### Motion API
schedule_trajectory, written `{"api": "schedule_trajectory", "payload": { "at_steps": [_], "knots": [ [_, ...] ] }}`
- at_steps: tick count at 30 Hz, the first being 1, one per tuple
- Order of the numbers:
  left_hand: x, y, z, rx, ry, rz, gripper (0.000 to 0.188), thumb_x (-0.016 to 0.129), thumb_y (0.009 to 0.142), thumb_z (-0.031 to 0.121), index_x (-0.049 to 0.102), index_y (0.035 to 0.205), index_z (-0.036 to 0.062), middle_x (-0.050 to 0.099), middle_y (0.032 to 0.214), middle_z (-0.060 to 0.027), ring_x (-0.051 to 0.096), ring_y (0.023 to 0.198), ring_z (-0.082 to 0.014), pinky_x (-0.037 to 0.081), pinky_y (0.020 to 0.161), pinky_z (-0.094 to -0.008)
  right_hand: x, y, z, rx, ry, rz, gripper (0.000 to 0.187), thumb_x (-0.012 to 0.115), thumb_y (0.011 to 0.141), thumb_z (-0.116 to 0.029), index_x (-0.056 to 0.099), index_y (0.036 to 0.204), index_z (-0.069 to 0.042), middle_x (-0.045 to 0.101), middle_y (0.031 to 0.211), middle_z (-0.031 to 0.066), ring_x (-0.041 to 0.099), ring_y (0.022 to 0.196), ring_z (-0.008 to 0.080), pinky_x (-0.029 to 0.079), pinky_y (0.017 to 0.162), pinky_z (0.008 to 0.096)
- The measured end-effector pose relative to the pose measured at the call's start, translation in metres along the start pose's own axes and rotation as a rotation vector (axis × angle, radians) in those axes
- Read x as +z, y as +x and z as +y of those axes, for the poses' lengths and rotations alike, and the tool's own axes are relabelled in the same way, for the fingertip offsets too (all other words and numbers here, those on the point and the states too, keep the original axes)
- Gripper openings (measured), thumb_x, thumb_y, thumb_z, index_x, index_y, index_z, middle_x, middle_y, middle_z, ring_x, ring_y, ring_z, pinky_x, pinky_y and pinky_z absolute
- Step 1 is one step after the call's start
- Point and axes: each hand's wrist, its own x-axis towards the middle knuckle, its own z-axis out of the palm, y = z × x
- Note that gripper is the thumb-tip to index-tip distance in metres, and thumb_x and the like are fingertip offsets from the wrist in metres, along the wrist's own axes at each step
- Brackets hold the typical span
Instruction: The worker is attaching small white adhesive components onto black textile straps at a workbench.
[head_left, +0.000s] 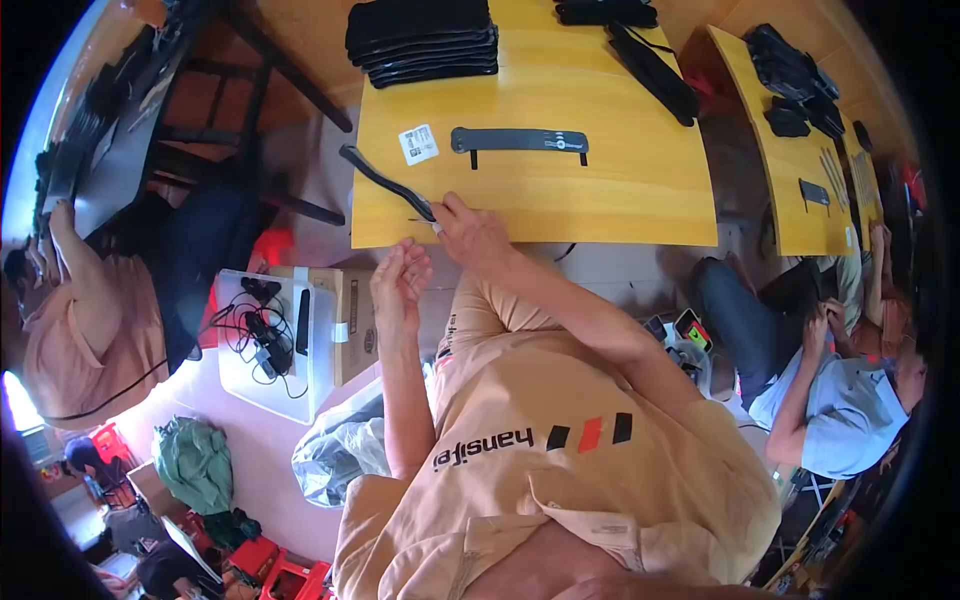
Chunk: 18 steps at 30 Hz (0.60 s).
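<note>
My right hand (472, 236) is at the near left edge of the yellow table, its fingers closed on the near end of a narrow black strap (388, 184). From there the strap runs to the far left and overhangs the table's left side. Just off the front edge, my left hand (402, 278) is cupped with its fingers loosely bent, and nothing shows in it. Beyond the hands lie a white printed label sheet (418, 144) and a dark grey band (520, 140) with two short black tabs.
Folded black fabric pieces (425, 42) are stacked at the table's far left. A long black pouch (652, 75) lies far right. Left of my legs stand a clear plastic bin (275, 345) of black cables and a cardboard box (357, 325). Other people sit on both sides.
</note>
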Motion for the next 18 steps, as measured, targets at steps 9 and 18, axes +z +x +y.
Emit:
{"api": "schedule_trajectory", "payload": {
  "at_steps": [9, 18],
  "knots": [
    [0.040, 0.002, 0.010, -0.094, -0.030, -0.138, 0.026, 0.056, 0.085, 0.019, 0.056, 0.102, -0.0008, 0.062, 0.085, -0.0084, 0.060, 0.073, -0.0134, 0.050, 0.064, -0.0242, -0.048, -0.028, -0.008, -0.151, 0.018, 0.101, 0.034, 0.062, 0.067, -0.013, 0.056, 0.099, -0.005, 0.049, 0.080, 0.0058, 0.058, 0.061, 0.0211, 0.048, 0.049, 0.0321],
    [0.069, -0.021, 0.024, 0.021, -0.052, -0.217, 0.021, 0.051, 0.086, 0.010, 0.053, 0.102, -0.0033, 0.062, 0.090, -0.0118, 0.062, 0.080, -0.0174, 0.053, 0.069, -0.0290, -0.111, -0.032, -0.001, 0.101, 0.580, 0.024, 0.030, 0.050, 0.071, -0.003, 0.061, 0.100, -0.003, 0.047, 0.077, 0.0096, 0.053, 0.067, 0.0245, 0.044, 0.061, 0.0312]
  ]
}}
